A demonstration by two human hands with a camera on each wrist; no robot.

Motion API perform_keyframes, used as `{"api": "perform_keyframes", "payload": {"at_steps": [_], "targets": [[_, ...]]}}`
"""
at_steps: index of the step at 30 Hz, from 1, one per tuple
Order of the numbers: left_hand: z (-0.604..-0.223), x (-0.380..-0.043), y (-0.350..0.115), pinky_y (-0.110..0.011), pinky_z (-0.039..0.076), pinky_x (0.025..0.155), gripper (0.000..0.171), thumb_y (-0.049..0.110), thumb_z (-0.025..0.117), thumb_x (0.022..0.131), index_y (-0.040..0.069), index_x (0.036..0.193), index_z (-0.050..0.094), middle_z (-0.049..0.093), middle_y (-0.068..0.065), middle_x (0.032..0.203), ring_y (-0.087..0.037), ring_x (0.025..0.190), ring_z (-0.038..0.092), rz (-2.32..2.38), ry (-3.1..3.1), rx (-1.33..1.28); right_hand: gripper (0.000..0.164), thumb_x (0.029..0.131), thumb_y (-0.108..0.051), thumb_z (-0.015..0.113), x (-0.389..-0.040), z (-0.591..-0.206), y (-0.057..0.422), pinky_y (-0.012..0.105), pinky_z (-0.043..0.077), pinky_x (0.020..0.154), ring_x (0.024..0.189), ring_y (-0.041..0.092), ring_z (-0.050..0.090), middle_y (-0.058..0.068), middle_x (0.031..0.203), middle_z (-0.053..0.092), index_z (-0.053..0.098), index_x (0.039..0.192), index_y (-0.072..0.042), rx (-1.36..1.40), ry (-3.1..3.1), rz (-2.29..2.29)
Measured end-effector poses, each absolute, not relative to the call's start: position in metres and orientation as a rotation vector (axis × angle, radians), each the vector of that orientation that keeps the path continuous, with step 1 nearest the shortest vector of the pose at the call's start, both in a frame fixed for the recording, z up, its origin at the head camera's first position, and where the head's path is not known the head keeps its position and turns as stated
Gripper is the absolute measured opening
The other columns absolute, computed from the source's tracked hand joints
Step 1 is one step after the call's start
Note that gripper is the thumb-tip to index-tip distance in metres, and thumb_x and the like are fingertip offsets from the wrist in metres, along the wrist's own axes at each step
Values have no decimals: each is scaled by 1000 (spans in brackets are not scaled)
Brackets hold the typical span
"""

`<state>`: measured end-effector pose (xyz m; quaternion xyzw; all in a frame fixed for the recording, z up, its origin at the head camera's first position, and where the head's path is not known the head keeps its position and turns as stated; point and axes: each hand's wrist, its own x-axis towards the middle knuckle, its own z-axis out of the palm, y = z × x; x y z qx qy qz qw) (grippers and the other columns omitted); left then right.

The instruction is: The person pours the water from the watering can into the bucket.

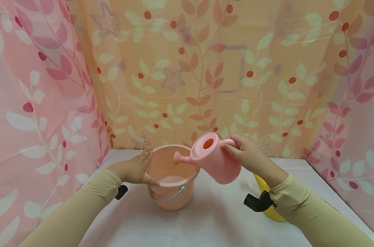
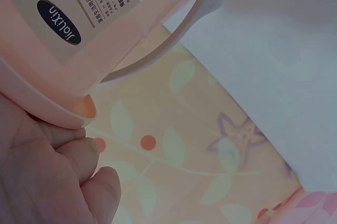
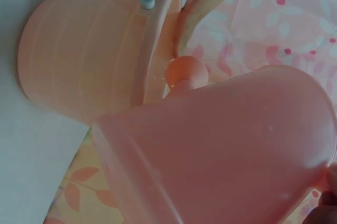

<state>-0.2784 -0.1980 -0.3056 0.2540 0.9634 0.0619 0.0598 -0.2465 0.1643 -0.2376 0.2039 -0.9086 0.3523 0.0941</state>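
Pink watering can (image 1: 219,163) raised between the hands, right hand (image 1: 250,154) gripping its handle (image 1: 228,141), spout (image 1: 180,158) pointing left at a peach bucket (image 1: 176,198), body's long axis slanting down rightward, left hand (image 1: 132,169) holding the bucket's rim (image 1: 176,184), white desk (image 1: 137,226) below.

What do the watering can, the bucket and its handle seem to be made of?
Watering can: probably plastic, satin; soft highlights on the smooth body.
Bucket: likely semi-matte plastic; faint rings round its wall.
Handle: probably matte plastic, given its thick grey end; coated metal possible.
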Motion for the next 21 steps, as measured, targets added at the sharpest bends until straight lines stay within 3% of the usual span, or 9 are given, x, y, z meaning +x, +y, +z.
{"api": "perform_keyframes", "payload": {"at_steps": [21], "targets": [[-304,-277,-198,-53,14,107,120,72,56,71,-13,140,9,1,-30,148,-39,137,2,184,2912,773,29,87,-39,59,-247,-237,164,30,45,58,69,21,50,4,65,50,53,82,-11,618,-2689,1044]]}}
